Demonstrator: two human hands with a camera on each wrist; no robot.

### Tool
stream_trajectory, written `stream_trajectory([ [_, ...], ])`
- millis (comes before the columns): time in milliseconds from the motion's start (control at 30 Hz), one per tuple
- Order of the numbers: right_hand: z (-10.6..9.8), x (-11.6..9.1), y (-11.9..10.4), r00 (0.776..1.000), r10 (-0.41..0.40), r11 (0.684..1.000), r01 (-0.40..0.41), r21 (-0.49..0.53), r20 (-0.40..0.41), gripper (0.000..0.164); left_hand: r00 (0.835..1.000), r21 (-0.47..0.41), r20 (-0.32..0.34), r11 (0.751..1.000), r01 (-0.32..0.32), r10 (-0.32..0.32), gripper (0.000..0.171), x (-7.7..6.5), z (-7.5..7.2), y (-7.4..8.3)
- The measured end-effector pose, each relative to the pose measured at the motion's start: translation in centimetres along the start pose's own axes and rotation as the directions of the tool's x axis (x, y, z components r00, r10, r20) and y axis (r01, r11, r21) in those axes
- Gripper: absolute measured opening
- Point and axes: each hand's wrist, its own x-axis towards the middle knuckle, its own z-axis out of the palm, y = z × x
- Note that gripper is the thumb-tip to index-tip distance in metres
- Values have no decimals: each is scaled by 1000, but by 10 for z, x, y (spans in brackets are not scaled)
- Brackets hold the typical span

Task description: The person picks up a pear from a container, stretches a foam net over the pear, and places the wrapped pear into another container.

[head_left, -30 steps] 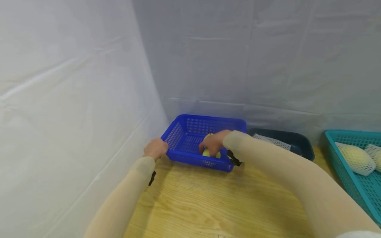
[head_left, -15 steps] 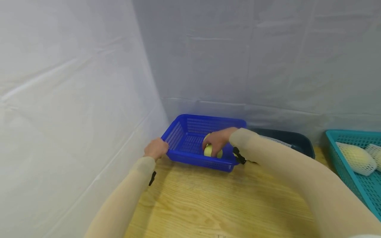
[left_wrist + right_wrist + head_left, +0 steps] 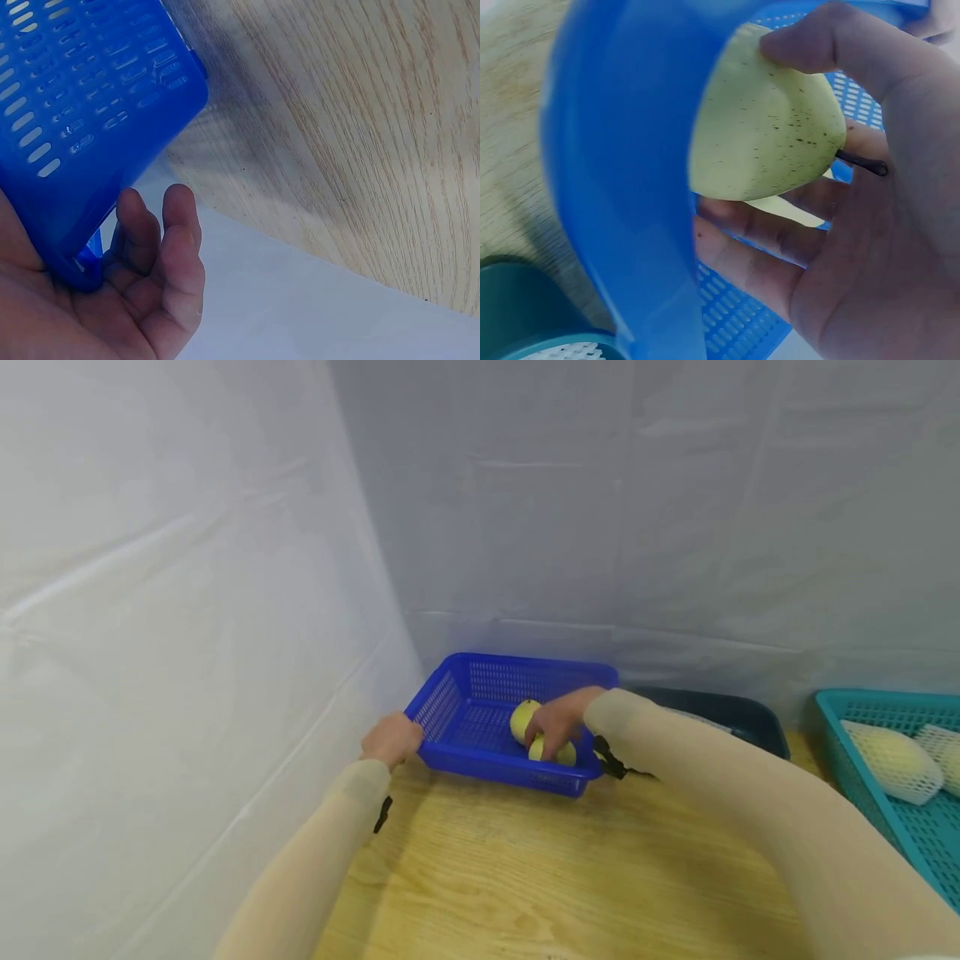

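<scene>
The left hand (image 3: 392, 741) grips the blue basket (image 3: 480, 762) at its near left corner, fingers curled around the rim, which lies against the palm. The right hand (image 3: 558, 720) reaches inside that basket and holds a yellow-green pear (image 3: 772, 127), spread only as wide as the fruit, with the thumb on one side and fingers on the other. The pear's dark stem (image 3: 862, 163) points toward this palm. A second pear (image 3: 521, 723) lies in the basket just left of the right hand; the fingers hide whether the two fruits touch. Right of the right hand, beyond the basket, a dark tray (image 3: 759, 720) contains white netting (image 3: 708, 722). Farther right, well apart from either hand, a teal basket (image 3: 831, 714) contains net-wrapped fruits (image 3: 892, 762). The wooden surface (image 3: 525, 877) stretches toward the person from the hands, and white sheeting (image 3: 225, 610) rises left of the left hand.
</scene>
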Motion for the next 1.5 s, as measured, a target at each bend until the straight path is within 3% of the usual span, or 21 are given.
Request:
stream_trajectory([
  [400, 4, -4, 2, 995, 74, 996, -77, 39, 69, 62, 1000, -9, -1, 1000, -2, 2, 36, 2, 3, 4],
  [767, 5, -7, 5, 999, 40, 998, -39, -45, 18, 63, 1000, -4, 5, 1000, 1, -1, 36, 3, 5, 5],
  [1100, -20, -42, 2, 995, 15, 988, -30, -152, -99, 69, 1000, -7, -8, 1000, -14, 14, 32, 4, -2, 8],
  [1233, -27, -59, 4, 988, -32, 982, 2, -190, -154, 69, 1000, 13, -3, 1000, -16, 16, 35, 7, -3, 8],
  [1367, -28, -81, 8, 976, -66, 986, 32, -165, -209, 66, 1000, 10, 5, 1000, -22, 22, 34, 9, -3, 9],
  [1500, -27, -107, 9, 969, -43, 993, 14, -118, -245, 65, 999, 2, 12, 999, -34, 34, 34, 10, -4, 10],
])
